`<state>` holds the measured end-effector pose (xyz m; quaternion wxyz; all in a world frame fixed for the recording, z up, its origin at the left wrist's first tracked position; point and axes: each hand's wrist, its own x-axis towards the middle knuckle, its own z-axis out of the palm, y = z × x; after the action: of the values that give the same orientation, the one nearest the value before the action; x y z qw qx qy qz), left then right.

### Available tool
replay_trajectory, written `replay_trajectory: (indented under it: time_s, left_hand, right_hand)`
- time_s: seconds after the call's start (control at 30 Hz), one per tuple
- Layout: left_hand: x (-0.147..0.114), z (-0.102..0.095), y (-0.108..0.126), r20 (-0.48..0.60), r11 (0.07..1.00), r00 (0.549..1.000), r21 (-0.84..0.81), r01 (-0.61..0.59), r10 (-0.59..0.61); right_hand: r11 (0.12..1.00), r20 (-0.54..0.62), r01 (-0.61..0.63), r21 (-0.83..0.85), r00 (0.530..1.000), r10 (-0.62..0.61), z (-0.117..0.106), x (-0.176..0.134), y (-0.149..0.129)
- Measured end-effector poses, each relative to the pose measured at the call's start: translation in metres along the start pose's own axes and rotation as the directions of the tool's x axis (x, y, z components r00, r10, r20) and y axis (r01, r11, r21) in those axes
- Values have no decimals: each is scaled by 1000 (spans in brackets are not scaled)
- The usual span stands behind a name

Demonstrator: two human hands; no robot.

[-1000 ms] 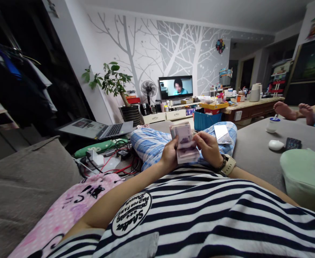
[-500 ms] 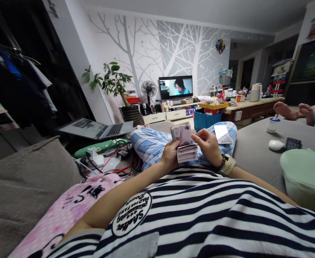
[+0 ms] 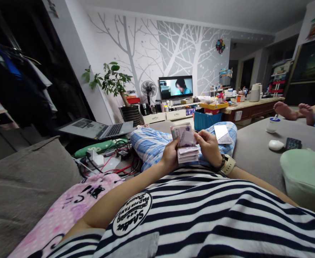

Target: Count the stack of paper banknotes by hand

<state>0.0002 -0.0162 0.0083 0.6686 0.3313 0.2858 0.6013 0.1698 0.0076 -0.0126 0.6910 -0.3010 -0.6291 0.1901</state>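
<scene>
A stack of banknotes [image 3: 184, 134], pale with purple print, is held up over my lap. My left hand [image 3: 170, 154] grips the stack from its left side, thumb across the front. Lower ends of several notes fold down toward me in layers below that thumb. My right hand [image 3: 209, 147] pinches the right edge of the front note between thumb and fingers. A wristwatch [image 3: 229, 165] with a light strap and a dark bracelet are on the right wrist. Blue plaid trousers [image 3: 149, 143] cover my crossed legs under the notes.
A phone [image 3: 223, 134] lies on my right knee. To the left are an open laptop [image 3: 92, 129] and tangled cables [image 3: 122, 157]. On the grey sofa at right are a white mouse [image 3: 276, 145], a remote [image 3: 293, 143], a lidded jar [image 3: 272, 124] and another person's bare feet [image 3: 286, 110].
The front note now stands more upright and shows more of its printed face. My right hand has shifted slightly right with its edge. My left hand keeps its hold.
</scene>
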Motion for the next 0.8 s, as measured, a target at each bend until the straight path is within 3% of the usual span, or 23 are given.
replay_trajectory:
  time_s: [0.23,0.8]
  left_hand:
    - [4,-1,-2,21,1000,1000,-24,19,-19]
    - [2,4,-3,9,999,1000,-33,9,-9]
  right_hand:
    - [995,28,84,43,996,-86,-1,-5,-8]
    - [992,84,65,105,994,-74,0,-5,-9]
